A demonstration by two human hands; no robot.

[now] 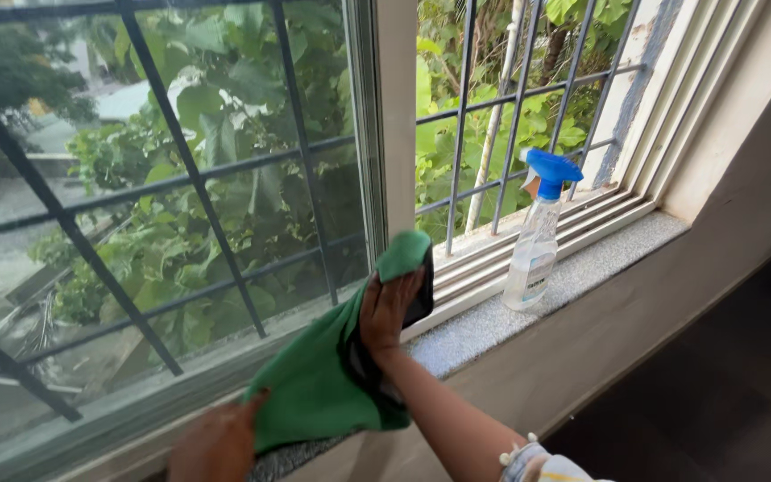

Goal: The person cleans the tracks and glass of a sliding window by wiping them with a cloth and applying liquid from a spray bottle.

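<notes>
A green cloth (314, 375) is stretched along the bottom of a sliding window. My right hand (390, 308) grips its upper end and presses it against the window frame beside the glass pane (162, 205). My left hand (216, 442), at the bottom edge of the view, holds the cloth's lower corner down on the sill. A clear spray bottle (535, 241) with a blue trigger head stands upright on the granite sill (582, 268), a short way right of my right hand.
Dark metal grille bars (493, 107) cover the window outside, with green leaves beyond. The right half of the window is open, showing the sliding tracks (510, 250). A beige wall (635, 339) drops below the sill to a dark floor.
</notes>
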